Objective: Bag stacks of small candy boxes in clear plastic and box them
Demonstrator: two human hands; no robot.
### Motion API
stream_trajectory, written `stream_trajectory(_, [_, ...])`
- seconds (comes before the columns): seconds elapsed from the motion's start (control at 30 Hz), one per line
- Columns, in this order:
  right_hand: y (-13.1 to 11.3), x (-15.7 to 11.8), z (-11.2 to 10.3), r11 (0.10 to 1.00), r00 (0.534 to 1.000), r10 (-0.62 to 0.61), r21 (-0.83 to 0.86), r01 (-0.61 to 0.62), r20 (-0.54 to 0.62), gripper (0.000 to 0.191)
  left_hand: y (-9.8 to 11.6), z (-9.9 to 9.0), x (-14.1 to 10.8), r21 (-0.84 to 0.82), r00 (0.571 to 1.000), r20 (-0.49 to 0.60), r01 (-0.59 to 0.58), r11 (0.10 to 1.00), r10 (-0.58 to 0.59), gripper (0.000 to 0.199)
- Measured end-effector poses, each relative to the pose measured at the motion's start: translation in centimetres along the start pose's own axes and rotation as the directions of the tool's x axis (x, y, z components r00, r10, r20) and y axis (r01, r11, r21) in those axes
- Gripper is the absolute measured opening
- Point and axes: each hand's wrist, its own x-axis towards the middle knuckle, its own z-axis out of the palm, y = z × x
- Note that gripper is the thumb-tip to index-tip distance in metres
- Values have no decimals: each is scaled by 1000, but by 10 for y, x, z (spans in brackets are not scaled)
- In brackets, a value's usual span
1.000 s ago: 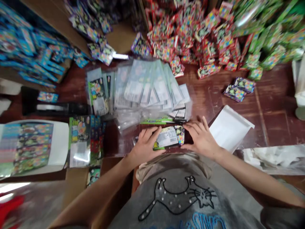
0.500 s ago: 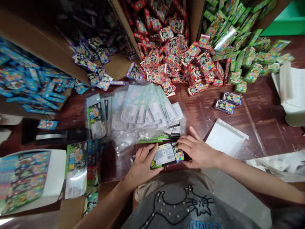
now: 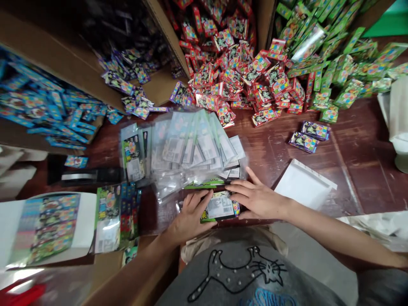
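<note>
At near edge of bench (image 3: 344,170), a blk/grn printed packet (image 3: 219,206) lies btwn hands: L hand (image 3: 193,211) bent over its L end, can't tell if pinching; R hand (image 3: 256,199) spread, touching R end. Clear sleeves (image 3: 205,146) fanned just beyond, twd far edge.

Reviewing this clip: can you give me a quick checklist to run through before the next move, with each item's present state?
1. Left hand touching the labelled packet at its left end: ok.
2. Right hand touching its right end: ok.
3. Packet's white label facing up: ok.
4. Packet closed: cannot tell; the hands cover both ends.
5. Clear sleeves behind it neatly squared: not ok, they lie fanned out.
6. Two purple boxes apart from both hands: ok.
</note>
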Motion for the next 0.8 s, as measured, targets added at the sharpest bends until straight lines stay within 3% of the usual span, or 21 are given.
stream_trajectory(0.13, [-6, 15, 7, 984, 999, 3, -179, -12, -50, 64, 1, -1, 0, 45, 1000, -17, -11, 999, 12, 97])
stream_trajectory(0.2, [-2, 16, -3, 973, 998, -38, -228, 28, -43, 67, 4, -7, 1, 95, 999, -35, -36, 995, 39, 97])
stream_trajectory(0.27, [16, 12, -28, 967, 996, -35, -255, 13, -85, 72, 6, -20, 10, 140, 995, -57, -71, 988, 80, 95])
stream_trajectory(0.33, [50, -1, -68, 947, 959, 142, -250, -204, -245, 73, 7, -39, 33, 168, 985, -98, -123, 978, 141, 81])
stream_trajectory(0.37, [72, -11, -91, 889, 880, 323, -206, -408, -348, 73, 8, -49, 51, 181, 978, -120, -147, 972, 170, 70])
stream_trajectory(0.4, [95, -23, -114, 761, 718, 527, -125, -637, -454, 74, 9, -60, 75, 203, 970, -140, -166, 965, 196, 60])
stream_trajectory(0.43, [118, -37, -136, 645, 583, 630, -72, -761, -514, 75, 11, -70, 103, 229, 971, -141, -157, 961, 192, 52])
stream_trajectory(0.5, [160, -61, -167, 444, 351, 751, 34, -895, -560, 86, 17, -86, 167, 285, 989, -97, -83, 955, 115, 51])
stream_trajectory(0.57, [190, -77, -181, 286, 188, 831, 112, -952, -524, 104, 21, -93, 233, 332, 995, -100, 51, 942, -19, 56])
stream_trajectory(0.63, [205, -87, -181, 207, 112, 870, 150, -967, -479, 108, 24, -94, 286, 365, 987, -101, 155, 918, -126, 56])
stream_trajectory(0.7, [205, -96, -177, 182, 83, 884, 175, -968, -460, 97, 26, -95, 317, 390, 976, -77, 216, 895, -202, 42])
stream_trajectory(0.8, [175, -116, -172, 182, 61, 884, 221, -958, -464, 76, 34, -101, 315, 417, 976, -88, 220, 882, -201, 48])
